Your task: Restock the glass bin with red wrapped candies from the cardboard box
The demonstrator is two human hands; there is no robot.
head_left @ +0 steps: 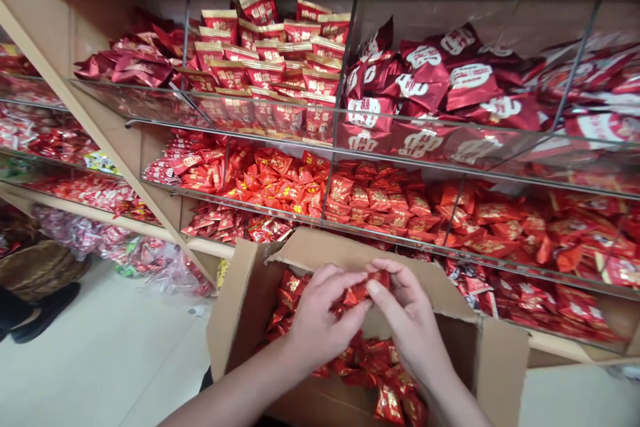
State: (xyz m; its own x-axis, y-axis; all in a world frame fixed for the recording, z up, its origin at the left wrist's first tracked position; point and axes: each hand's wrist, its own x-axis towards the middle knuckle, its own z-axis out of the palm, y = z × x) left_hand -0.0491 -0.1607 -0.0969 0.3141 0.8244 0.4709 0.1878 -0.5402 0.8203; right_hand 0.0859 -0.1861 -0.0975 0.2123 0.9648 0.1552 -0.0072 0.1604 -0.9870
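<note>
red packet (pixel 356 291) held over open cardboard box (pixel 504 370)

the left hand (pixel 325 312) and right hand (pixel 406 310) grasp the red packet between their fingertips. loose packets (pixel 373 355) lie inside the box, below the hands. behind it, a lower shelf (pixel 323 221) carries bright red packets (pixel 283 177); the upper shelf (pixel 280 141) carries gold-edged packets (pixel 265 73) beside dark red packets (pixel 420 88).

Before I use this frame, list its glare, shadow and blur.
Head view: bright glints on the foil packets in the carton; head view: shadow on its inner right wall; head view: upper-right shelf packets look soft and smeared; head view: print on the hand-held red packet is too unclear to read.
</note>
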